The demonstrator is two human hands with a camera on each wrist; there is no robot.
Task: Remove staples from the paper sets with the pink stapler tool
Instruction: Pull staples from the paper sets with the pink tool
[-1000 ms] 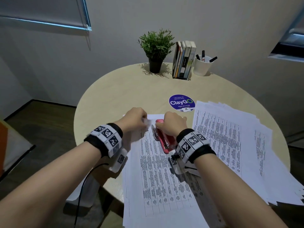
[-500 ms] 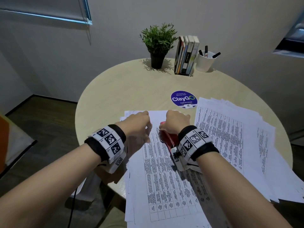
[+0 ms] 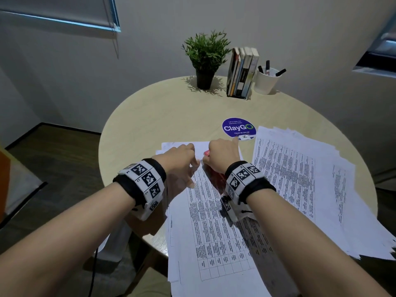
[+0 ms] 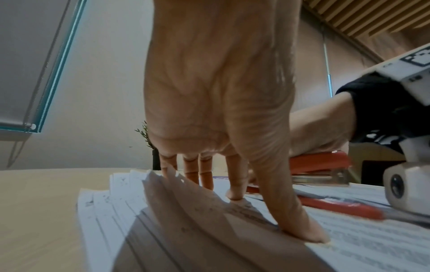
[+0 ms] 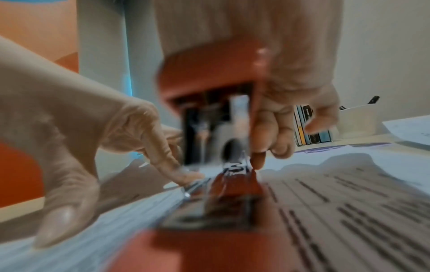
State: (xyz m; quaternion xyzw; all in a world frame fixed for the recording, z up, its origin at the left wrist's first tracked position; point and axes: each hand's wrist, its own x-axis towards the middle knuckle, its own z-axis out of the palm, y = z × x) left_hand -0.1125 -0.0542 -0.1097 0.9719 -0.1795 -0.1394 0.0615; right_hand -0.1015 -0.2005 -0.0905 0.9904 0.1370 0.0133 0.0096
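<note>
On paper set | right hand grips stapler, nose away | left hand fingertips pressing

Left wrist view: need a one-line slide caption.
Left hand presses fingertips onto the paper stack while the right hand holds the pink stapler beside it.

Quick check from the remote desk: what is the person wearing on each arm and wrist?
Both forearms are bare, with no sleeves or gloves. The left wrist band and the right wrist band are each black straps carrying white blocks printed with black square markers. A small white camera housing hangs under the right wrist.
</note>
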